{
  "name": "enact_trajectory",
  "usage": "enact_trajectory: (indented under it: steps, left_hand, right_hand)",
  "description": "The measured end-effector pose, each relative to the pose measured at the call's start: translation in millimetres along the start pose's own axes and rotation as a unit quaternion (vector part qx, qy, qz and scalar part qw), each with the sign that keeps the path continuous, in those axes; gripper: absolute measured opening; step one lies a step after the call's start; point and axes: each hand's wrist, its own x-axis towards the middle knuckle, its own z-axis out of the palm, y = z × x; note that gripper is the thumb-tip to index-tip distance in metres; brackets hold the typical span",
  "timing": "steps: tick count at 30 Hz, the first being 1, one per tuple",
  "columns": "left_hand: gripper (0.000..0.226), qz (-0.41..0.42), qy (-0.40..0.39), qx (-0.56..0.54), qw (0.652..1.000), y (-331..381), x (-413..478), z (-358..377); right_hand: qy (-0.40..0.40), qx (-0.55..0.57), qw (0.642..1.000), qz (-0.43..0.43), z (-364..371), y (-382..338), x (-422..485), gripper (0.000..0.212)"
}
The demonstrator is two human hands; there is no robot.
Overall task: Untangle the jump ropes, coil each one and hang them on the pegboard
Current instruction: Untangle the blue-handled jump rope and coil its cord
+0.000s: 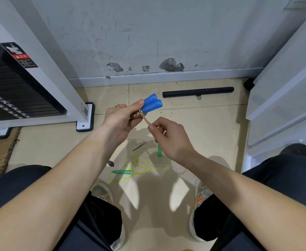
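The person crouches over the floor (203, 122) with both arms reaching out. The left hand (120, 120) grips the two blue handles (152, 104) side by side, thumb along them and fingers curled round, the handle ends pointing up and away toward the wall (148, 33). Just below the handles the gold cord (137, 115) sits in tight turns, bundled against the palm. One short length of that cord runs out to the right hand (172, 140), where the fingers (151, 128) pinch it between thumb and forefinger; the other fingers are curled loosely underneath. The two hands are close together, the cord taut between them.

Down on the floor, between the person's shoes (101, 192), lies the yellow rope (141, 163) in loose, overlapping loops. One green handle (121, 172) lies flat at the left of the loops, tip pointing left. The second green handle (159, 151) shows partly below the right hand.

Farther off, near the wall, a black bar (197, 91) lies on the floor. At far left a weight stack (12, 87) stands inside a white frame (58, 69).
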Motion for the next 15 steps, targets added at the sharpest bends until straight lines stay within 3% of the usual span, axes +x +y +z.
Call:
enact_trajectory:
  steps: [5, 9, 15]
  left_hand:
    - [0.055, -0.026, -0.111, 0.077, 0.990, 11.6, -7.7, -2.8]
    - [0.057, 0.059, -0.155, 0.215, 0.963, 8.1, -13.5, 1.3]
    - [0.066, 0.164, -0.199, 0.381, 0.888, 12.0, -12.5, -1.8]
  right_hand:
    - [-0.150, 0.016, 0.988, 0.044, -36.1, 7.4, 21.9, 0.025]
    - [-0.182, 0.033, 0.982, 0.046, -57.7, 12.7, 34.9, 0.007]
    - [-0.205, 0.032, 0.977, 0.058, -57.8, 11.5, 35.9, 0.019]
